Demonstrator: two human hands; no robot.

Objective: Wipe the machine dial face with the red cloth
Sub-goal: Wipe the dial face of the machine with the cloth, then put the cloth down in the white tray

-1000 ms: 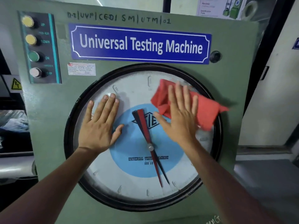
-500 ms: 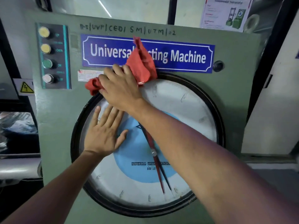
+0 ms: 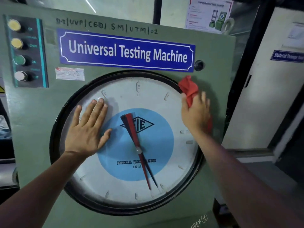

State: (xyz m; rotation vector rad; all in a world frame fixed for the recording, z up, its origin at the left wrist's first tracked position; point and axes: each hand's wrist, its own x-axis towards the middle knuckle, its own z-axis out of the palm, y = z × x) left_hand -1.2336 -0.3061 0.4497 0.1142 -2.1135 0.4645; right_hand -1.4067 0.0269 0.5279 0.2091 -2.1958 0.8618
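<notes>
— What's biggest?
— A green metal machine (image 3: 212,66), its round glassy dial (image 3: 128,96) black-rimmed.
— The hands?
— Left hand (image 3: 87,129) spread flat on the dial; right hand (image 3: 195,112) presses the crumpled red cloth (image 3: 189,89) against its upper-right rim.

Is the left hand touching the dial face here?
Touching. The head view shows the left hand pressed flat, fingers spread, on the dial face, with no gap visible beneath the palm.
</notes>
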